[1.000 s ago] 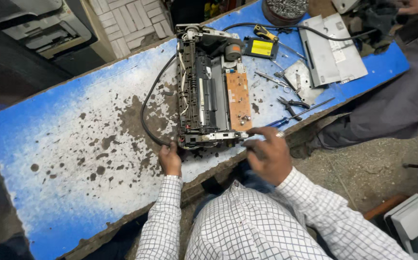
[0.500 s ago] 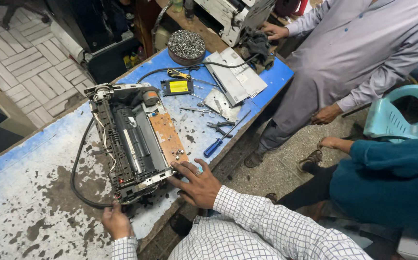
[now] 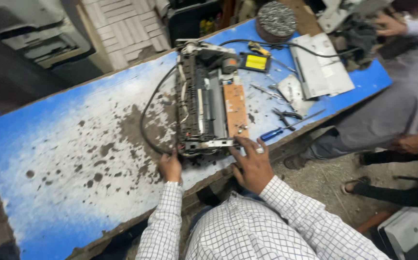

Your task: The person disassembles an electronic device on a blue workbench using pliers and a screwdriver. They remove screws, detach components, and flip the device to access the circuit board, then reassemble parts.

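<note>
A stripped printer chassis point(image 3: 208, 98) lies on a worn blue table point(image 3: 74, 159), with a brown circuit board point(image 3: 235, 110) on its right side and a black cable point(image 3: 146, 120) looping off its left. My left hand point(image 3: 170, 167) rests against the chassis's near left corner, by the cable. My right hand point(image 3: 252, 162), wearing a ring, has its fingers spread on the near right corner of the frame. Both sleeves are white with a fine check.
A blue-handled screwdriver point(image 3: 278, 131), pliers point(image 3: 286, 114), a yellow-and-black part point(image 3: 255, 62) and a grey panel point(image 3: 320, 65) lie to the right. A round wire coil point(image 3: 276, 19) sits at the back. Another person in grey point(image 3: 401, 110) stands at the table's right end.
The view has swung back left, so the chassis sits nearer the centre. My hands stay at the chassis's near corners; my right hand's fingers now reach onto the frame.
</note>
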